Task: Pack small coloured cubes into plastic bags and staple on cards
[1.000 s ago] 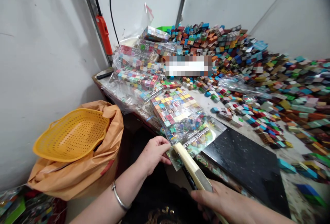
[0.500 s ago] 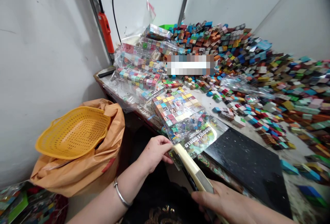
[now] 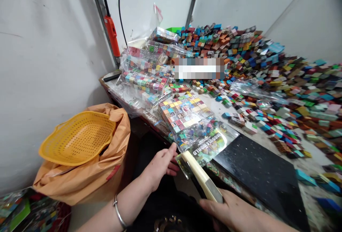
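Observation:
A clear plastic packet (image 3: 192, 125) filled with small coloured cubes and a printed card lies at the table's near edge. My left hand (image 3: 160, 162) pinches the packet's near corner. My right hand (image 3: 235, 212) presses on the cream-coloured arm of a sealing tool (image 3: 199, 177), which lies across the packet's open end. A black slab (image 3: 256, 175) sits just right of the tool.
A huge heap of loose coloured cubes (image 3: 267, 72) covers the table's back and right. Several filled packets (image 3: 146, 68) are stacked at the back left. A yellow perforated basket (image 3: 78, 137) rests on an orange bag (image 3: 88, 178) to the left. An orange tool (image 3: 112, 36) hangs on the wall.
My left hand's fingers have loosened slightly and shifted along the packet's corner. The sealing tool's arm and my right hand stay in place; the view has drifted a little.

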Demonstrator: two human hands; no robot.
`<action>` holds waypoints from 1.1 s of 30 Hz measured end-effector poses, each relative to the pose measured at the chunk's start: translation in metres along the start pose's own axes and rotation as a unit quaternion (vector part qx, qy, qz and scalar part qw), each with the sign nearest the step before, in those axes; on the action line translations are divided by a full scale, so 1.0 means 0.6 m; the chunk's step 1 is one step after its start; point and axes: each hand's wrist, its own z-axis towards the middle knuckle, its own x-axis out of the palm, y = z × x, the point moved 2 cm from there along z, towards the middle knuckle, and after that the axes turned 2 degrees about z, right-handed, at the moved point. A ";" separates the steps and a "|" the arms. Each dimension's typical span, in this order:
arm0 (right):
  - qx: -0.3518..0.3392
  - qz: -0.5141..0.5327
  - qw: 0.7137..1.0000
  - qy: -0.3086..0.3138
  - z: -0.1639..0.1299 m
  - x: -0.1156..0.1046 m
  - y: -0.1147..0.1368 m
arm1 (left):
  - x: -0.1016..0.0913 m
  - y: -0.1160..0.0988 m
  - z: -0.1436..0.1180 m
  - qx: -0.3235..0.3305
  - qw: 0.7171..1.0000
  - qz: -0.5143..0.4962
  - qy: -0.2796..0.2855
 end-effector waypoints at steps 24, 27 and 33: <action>-0.077 -0.048 0.995 -0.037 0.020 -0.008 -0.025 | 0.021 0.025 -0.002 -0.019 0.988 -0.136 0.075; -0.120 -0.100 0.985 -0.074 0.012 -0.017 -0.032 | 0.026 0.030 -0.004 -0.006 0.990 -0.122 0.075; -0.126 -0.131 0.979 -0.089 0.004 -0.020 -0.036 | 0.029 0.028 -0.004 0.037 0.999 0.034 -0.008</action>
